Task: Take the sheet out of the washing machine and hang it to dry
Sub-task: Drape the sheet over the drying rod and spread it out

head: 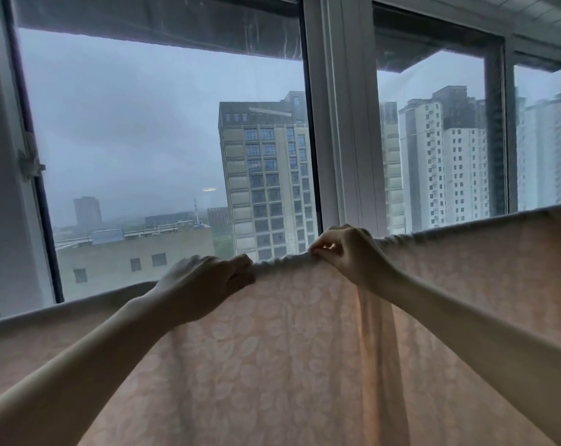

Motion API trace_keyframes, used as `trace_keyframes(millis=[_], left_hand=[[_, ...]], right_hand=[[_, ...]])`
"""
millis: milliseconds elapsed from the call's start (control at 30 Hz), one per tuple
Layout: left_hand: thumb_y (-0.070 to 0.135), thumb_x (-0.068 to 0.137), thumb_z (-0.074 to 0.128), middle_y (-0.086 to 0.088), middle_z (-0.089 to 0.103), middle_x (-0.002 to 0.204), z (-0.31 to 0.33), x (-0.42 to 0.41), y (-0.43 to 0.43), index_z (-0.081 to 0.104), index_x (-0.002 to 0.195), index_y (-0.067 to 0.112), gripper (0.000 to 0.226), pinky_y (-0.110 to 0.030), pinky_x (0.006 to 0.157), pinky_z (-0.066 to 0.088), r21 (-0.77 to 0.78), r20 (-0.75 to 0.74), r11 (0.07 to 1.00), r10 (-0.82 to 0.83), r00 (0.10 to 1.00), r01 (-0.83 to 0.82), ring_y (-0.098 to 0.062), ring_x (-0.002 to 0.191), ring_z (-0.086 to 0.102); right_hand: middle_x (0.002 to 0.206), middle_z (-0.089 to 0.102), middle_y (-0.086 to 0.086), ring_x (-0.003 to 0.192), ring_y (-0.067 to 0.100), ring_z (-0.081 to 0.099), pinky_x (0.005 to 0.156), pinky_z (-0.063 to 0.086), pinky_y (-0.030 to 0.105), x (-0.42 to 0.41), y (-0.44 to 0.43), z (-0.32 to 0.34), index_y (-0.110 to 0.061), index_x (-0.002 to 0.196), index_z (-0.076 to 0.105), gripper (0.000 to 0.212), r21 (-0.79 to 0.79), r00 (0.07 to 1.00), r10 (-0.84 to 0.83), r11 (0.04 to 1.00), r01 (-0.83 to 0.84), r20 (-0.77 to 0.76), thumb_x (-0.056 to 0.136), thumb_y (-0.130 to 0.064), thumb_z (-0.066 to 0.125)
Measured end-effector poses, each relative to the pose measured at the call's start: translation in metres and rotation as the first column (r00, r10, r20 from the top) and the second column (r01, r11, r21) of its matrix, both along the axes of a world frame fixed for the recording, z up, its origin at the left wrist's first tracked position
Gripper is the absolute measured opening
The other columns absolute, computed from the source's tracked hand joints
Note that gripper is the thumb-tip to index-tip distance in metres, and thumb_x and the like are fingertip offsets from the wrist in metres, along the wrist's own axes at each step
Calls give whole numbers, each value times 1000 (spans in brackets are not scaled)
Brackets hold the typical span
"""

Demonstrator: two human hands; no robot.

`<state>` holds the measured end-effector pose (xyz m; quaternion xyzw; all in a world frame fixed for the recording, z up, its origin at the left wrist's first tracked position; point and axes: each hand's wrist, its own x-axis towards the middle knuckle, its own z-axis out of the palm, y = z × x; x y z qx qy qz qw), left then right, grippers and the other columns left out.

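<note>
1. Presently, the sheet (289, 349), pale pink with a leaf pattern, is hanging in front of the window (144, 140). Its top edge is running across the foot of the white window post (340, 123), sloping from lower on the left of the post to higher on the right.
2. The cloth is draping down from that edge and filling the lower view. Whatever is carrying it is hidden under the fold.
3. The left hand (202, 284) is reaching up to the top edge just left of the post's foot. Its fingers (237, 268) are curling over the edge, pressed close together, with the thumb closing against them, so the gathered hem is lying inside the grip.
4. The right hand (346, 252) is holding the edge directly below the post's foot. Its thumb and forefinger are pinching a bunch of the hem. The other fingers are curling behind the edge, and how they lie there cannot be told.
5. Between the two hands the hem is bunching into small ruckles. The hands are near each other but not touching.
6. Below the right hand a narrow vertical fold is dropping through the cloth, with light showing through it.
7. Left of the post, beyond the glass, a tower block (266, 175) is standing under a grey sky.
</note>
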<state>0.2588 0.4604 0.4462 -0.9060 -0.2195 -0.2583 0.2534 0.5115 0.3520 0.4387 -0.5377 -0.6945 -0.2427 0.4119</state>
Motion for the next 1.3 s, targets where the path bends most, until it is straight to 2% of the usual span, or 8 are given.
trace_keyframes(millis=[133, 267, 367, 500, 767, 900, 1033, 1300], left_hand=[[55, 97, 24, 12, 70, 97, -12, 5, -6, 57, 119, 32, 46, -26, 48, 46, 280, 118, 960, -12, 993, -22, -17, 67, 69], [16, 90, 63, -1, 68, 113, -30, 33, -16, 56, 134, 15, 45, -34, 67, 57, 409, 167, 912, -105, 980, 28, -20, 83, 69], [6, 78, 73, -4, 67, 117, -38, 52, -20, 58, 131, 13, 56, -36, 72, 56, 441, 182, 897, -118, 976, 26, -24, 83, 67], [4, 81, 63, -6, 67, 114, -43, 67, -21, 56, 134, 12, 54, -39, 59, 53, 453, 197, 892, -93, 976, -7, -27, 72, 65], [1, 88, 39, -4, 68, 103, -48, 71, -16, 59, 130, 16, 49, -36, 55, 48, 518, 237, 855, -128, 963, -14, -26, 63, 60], [2, 89, 30, -3, 67, 100, -49, 72, -15, 59, 130, 17, 53, -35, 54, 46, 530, 246, 848, -126, 961, -25, -26, 62, 59], [-1, 96, 16, -5, 67, 100, -47, 73, -15, 58, 132, 16, 57, -35, 53, 47, 529, 229, 848, -141, 963, -1, -27, 60, 59], [4, 88, 29, -10, 68, 106, -44, 104, -20, 58, 131, 8, 52, -36, 52, 51, 522, 195, 851, -176, 965, 50, -28, 65, 63]], right_hand=[[93, 72, 1, 83, 6, 55, 79, 43, 11, 8, 5, 1, -11, 97, 73, 14, 40, 997, -75, 996, 75, -3, 84, -10, 69], [95, 71, 1, 85, 7, 59, 84, 49, 21, 11, 5, -2, -11, 100, 70, 13, 24, 998, -52, 998, 53, -38, 87, -12, 66], [95, 70, 0, 86, 7, 59, 83, 49, 21, 13, 3, -3, -12, 99, 71, 12, 21, 998, -48, 999, 49, -44, 87, -12, 66], [90, 71, -1, 82, 8, 62, 79, 52, 22, 21, -2, -4, -13, 94, 71, 9, 29, 996, -61, 998, 63, -70, 87, -11, 66], [96, 70, -5, 92, 8, 59, 86, 49, 22, 58, -20, -11, -16, 101, 73, 15, -25, 983, -168, 986, 167, -72, 86, -16, 68], [87, 69, -4, 86, 8, 57, 79, 46, 20, 56, -13, -10, -15, 91, 73, 10, 77, 980, -191, 978, 196, -61, 84, -10, 69], [85, 70, 6, 82, 17, 60, 77, 51, 31, 69, -8, -3, -7, 90, 72, 7, 122, 963, -263, 955, 269, -65, 85, -5, 68], [88, 70, -2, 82, 7, 63, 78, 50, 17, 77, -13, -3, -12, 94, 70, 8, -28, 970, -201, 980, 199, -138, 89, -14, 64]])
